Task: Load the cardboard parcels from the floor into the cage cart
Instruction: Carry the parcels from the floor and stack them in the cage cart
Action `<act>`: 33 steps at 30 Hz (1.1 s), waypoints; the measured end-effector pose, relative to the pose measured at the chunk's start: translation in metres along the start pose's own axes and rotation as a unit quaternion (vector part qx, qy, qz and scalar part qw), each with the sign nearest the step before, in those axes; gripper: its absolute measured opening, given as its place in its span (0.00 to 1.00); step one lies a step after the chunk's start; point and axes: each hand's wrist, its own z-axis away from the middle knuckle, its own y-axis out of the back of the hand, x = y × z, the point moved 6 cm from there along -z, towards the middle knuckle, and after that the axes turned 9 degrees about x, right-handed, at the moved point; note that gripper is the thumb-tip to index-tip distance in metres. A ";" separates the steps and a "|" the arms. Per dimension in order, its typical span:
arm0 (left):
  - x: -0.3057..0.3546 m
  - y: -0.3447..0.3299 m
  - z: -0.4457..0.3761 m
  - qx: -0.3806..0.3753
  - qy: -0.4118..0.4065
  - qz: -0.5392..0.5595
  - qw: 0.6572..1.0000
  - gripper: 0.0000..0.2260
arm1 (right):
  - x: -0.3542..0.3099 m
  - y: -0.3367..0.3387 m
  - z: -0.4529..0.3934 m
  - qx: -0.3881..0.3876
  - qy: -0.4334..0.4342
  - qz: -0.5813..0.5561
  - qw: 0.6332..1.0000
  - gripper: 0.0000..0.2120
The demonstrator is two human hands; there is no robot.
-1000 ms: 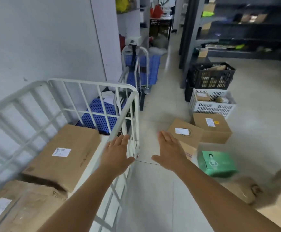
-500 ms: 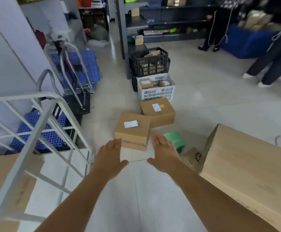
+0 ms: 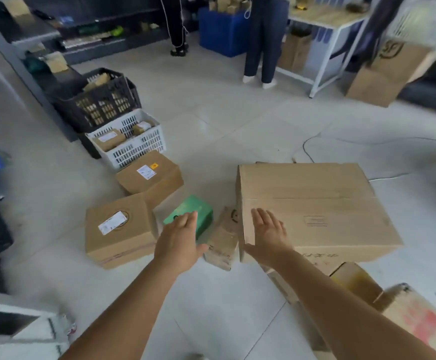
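Both hands, left (image 3: 179,244) and right (image 3: 270,236), reach out flat-fingered and empty at frame centre, over the large brown cardboard parcel (image 3: 315,211).

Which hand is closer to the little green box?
Left. The left hand reaches out open right over the green box, overlapping it in view. The right hand is off to its right, over the big cardboard box.

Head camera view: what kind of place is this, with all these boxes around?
Probably a parcel sorting depot or stockroom: labelled cardboard parcels lie on the floor, a white crate holds small packets, and dark shelving lines the wall.
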 end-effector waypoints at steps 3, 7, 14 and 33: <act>0.020 -0.013 -0.029 -0.017 -0.048 -0.004 0.999 0.37 | 0.036 0.004 -0.004 0.014 -0.069 0.004 0.998 0.45; 0.049 -0.034 -0.055 -0.049 -0.088 -0.010 0.995 0.37 | 0.085 0.008 -0.001 0.021 -0.143 0.001 0.990 0.45; 0.088 -0.071 -0.101 -0.092 -0.113 -0.035 0.989 0.37 | 0.173 0.017 -0.015 0.033 -0.225 0.013 0.974 0.46; 0.131 -0.185 -0.219 -0.154 0.193 0.021 0.969 0.46 | 0.441 0.024 -0.168 -0.016 -0.249 0.015 0.968 0.47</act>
